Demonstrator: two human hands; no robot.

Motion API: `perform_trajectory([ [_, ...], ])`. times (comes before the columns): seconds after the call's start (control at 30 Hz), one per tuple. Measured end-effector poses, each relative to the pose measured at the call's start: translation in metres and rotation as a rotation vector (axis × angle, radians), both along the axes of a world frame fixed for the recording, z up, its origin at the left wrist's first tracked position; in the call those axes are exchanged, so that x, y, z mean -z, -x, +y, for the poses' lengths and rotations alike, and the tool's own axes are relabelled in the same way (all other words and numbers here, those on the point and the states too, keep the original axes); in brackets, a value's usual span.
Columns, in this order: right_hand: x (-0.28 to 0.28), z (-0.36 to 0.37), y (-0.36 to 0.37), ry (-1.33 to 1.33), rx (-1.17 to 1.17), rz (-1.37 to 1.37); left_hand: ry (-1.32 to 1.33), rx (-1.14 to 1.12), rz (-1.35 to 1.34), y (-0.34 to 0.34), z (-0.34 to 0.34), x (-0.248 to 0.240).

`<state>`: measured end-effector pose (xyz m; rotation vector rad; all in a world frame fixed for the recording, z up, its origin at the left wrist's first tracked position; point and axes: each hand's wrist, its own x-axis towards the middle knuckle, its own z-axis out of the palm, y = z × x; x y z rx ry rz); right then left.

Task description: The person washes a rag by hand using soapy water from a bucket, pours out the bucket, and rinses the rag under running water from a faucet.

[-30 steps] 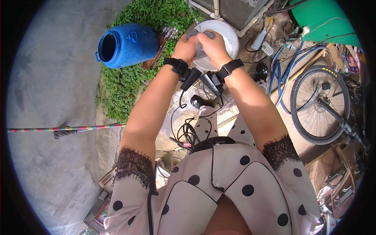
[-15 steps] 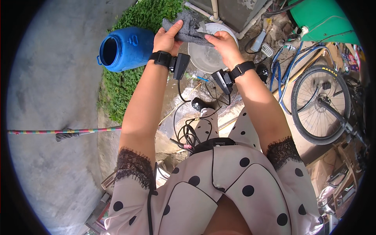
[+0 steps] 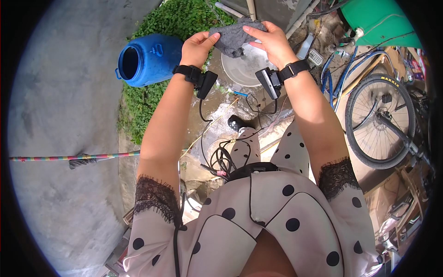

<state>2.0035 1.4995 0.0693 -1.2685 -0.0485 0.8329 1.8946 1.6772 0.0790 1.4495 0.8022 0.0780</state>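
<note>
A dark grey cloth (image 3: pixel 234 39), rumpled and wet-looking, is stretched between my two hands above a whitish round basin (image 3: pixel 241 73). My left hand (image 3: pixel 197 48) pinches its left end, thumb on top. The upper right part is gripped by my right hand (image 3: pixel 277 45), with the thumb and fingers over its edge. Part of the basin is hidden beneath the cloth and my right hand. Each wrist carries a black strap with a small dark device on a cable.
A blue plastic barrel (image 3: pixel 154 59) lies on its side on green plants (image 3: pixel 134 111) at the left. To the right are blue hoses (image 3: pixel 328 78), a bicycle wheel (image 3: pixel 380 122) and a green tank (image 3: pixel 378 23). Coiled black cable (image 3: pixel 224 159) hangs by my waist.
Both hands have shifted, the right one upward and outward. The cloth has moved right and turned, with its right end now higher and a lower flap hanging over the basin.
</note>
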Motion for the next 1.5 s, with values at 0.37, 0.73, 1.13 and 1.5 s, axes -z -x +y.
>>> perform_trajectory([
  [0.37,-0.012,-0.011,-0.046,0.493,-0.106,-1.087,-0.338,-0.105,-0.085,-0.029,0.016,-0.06],
  [0.73,-0.063,0.018,0.002,-0.165,-0.013,-0.153,0.626,-0.096,0.139,-0.024,-0.024,-0.039],
  [1.13,-0.014,-0.015,-0.017,-0.339,0.3,0.31,0.882,-0.224,-0.049,-0.009,-0.022,0.009],
  [1.5,0.004,0.007,0.023,-0.173,-0.282,0.368,0.731,-0.089,-0.134,-0.008,-0.042,-0.014],
])
